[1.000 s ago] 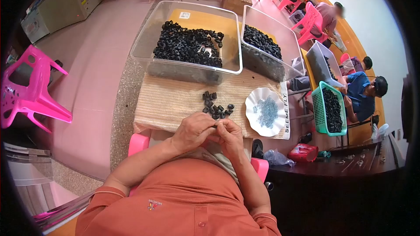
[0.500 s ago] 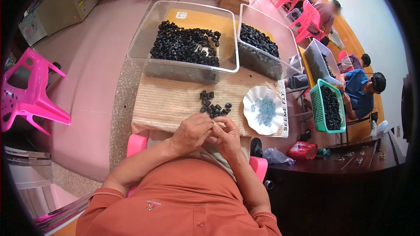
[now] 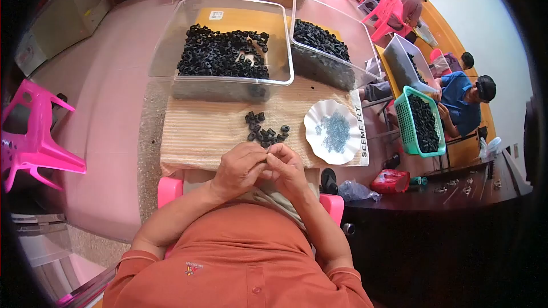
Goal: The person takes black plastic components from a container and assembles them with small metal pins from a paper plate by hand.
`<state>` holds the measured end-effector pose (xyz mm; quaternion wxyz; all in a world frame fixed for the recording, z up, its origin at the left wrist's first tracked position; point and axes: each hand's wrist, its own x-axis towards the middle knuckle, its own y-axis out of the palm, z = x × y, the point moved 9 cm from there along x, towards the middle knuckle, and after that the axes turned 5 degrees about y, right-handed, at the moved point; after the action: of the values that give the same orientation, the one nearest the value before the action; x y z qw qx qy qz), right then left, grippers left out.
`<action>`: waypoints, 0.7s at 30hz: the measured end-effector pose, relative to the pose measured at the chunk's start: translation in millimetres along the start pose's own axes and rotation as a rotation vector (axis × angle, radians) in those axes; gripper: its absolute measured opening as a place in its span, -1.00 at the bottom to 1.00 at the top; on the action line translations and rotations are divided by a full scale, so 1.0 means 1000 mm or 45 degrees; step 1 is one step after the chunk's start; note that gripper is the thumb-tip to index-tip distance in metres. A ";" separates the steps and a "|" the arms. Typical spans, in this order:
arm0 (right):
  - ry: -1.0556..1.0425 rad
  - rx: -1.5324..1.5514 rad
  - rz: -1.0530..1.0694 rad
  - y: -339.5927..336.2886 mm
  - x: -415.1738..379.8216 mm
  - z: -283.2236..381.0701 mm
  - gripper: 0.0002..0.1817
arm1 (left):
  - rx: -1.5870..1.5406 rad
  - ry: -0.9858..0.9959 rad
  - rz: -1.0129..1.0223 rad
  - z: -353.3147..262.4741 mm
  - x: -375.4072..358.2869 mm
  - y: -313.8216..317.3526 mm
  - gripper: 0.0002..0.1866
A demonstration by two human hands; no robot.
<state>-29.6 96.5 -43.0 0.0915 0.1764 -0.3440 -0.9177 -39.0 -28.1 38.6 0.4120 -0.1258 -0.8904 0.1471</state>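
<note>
My left hand and my right hand meet at the fingertips over the near edge of the striped cloth. The fingers of both are closed in a pinch, and whatever lies between them is too small and hidden to name. Just beyond my fingertips sits a loose group of small black parts. To the right of them, a white scalloped plate holds many tiny clear-blue pieces.
Behind the cloth's middle stand two clear bins of black parts. At the right are a green basket, a white bin and a person in blue. A pink stool stands left.
The whole view has shifted, so the table and bins appear farther left and slightly higher. My hands remain together in a pinch.
</note>
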 end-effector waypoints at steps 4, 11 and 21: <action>-0.050 -0.022 0.007 -0.004 0.003 -0.002 -0.84 | 0.012 0.002 -0.013 -0.001 0.001 0.000 -0.77; -0.108 -0.141 -0.109 0.004 -0.001 0.007 -0.83 | 0.003 -0.043 -0.054 -0.001 0.005 -0.005 -0.75; -0.453 -0.707 -0.282 0.001 -0.014 0.039 -0.82 | -0.024 -0.119 -0.033 0.006 0.000 -0.002 -0.71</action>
<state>-31.9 123.0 -11.5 -0.0254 0.0182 -0.0707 -0.9970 -44.2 -31.2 36.0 0.3706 -0.1114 -0.9115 0.1390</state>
